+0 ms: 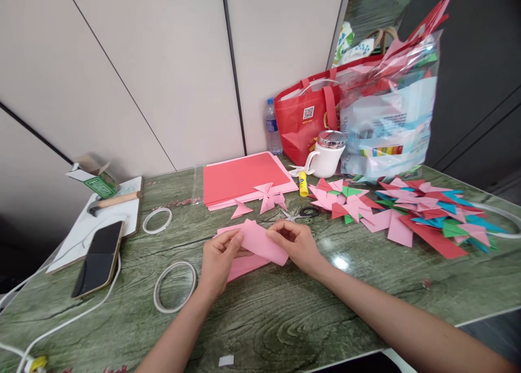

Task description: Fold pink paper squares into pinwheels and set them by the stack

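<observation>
A folded sheet of pink paper is held up between my two hands over the green wood-grain table. My left hand pinches its left side between thumb and fingers. At its upper right edge, my right hand grips it the same way. Beneath it lies another pink sheet, partly covered by the held paper and my left hand. Just beyond my hands are folded pink paper pieces and a pair of scissors with black handles.
Red and pink sheets are stacked at the back. Tape rolls and a phone lie left, near a hammer. Right are a glue stick, white mug, red bag and piled folded papers.
</observation>
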Motion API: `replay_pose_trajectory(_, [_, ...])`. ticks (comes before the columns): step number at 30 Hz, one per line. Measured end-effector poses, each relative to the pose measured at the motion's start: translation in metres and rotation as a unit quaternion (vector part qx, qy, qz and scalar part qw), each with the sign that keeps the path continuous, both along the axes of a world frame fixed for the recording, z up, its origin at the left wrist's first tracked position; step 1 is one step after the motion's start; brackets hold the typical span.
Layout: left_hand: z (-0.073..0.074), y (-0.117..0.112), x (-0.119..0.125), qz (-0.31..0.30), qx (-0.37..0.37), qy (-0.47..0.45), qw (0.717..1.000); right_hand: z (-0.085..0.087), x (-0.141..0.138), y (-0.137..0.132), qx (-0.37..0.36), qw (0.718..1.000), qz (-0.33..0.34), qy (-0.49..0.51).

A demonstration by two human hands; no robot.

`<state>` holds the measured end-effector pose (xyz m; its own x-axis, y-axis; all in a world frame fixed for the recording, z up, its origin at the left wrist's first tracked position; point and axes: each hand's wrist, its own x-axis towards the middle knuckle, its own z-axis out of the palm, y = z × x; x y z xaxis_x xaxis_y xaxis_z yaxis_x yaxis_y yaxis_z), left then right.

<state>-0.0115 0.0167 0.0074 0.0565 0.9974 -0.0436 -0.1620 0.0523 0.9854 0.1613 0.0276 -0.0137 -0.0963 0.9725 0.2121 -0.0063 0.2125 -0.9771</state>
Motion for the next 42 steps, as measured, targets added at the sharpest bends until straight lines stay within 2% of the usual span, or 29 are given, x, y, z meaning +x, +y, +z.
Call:
replay_pose_trajectory(11, [0.0028, -0.0016, 0.0002, 0.035, 0.053, 0.092, 0.994, -0.0031, 0.0, 0.0015, -0.001, 1.0, 0.021, -0.017])
replay_pose_trajectory(17, [0.0075, -0.0015, -0.0002, 0.011, 0.093, 0.195, 0.976, 0.0012, -0.0039, -0.0038, 0.01, 0.993, 0.089, -0.073])
replay_pose_trajectory(20, [0.0076, -0.0009, -0.0004, 0.003, 0.111, 0.242, 0.964, 0.0017, -0.0044, -0.0044, 0.015, 0.993, 0.082, -0.083])
replay_pose_trajectory(27, [0.0054, -0.0012, 0.0013, -0.03, 0.125, 0.268, 0.955, -0.0002, -0.0018, -0.0024, 0.048, 0.994, 0.034, -0.087])
replay_pose_trajectory(33, [0.0017, -0.0034, 0.0018, -0.082, 0.196, 0.283, 0.935, 0.0001, -0.0016, -0.0045, 0.066, 0.993, 0.046, -0.088])
replay_pose_trajectory(39, [0.0016, -0.0039, 0.0011, -0.011, 0.178, 0.27, 0.946, -0.0019, -0.0012, -0.0016, 0.017, 0.998, 0.003, -0.053])
replay_pose_trajectory(42, [0.0005, -0.0037, 0.0006, 0.001, 0.207, 0.288, 0.935, -0.0031, -0.0014, 0.0004, -0.01, 1.0, 0.013, -0.006])
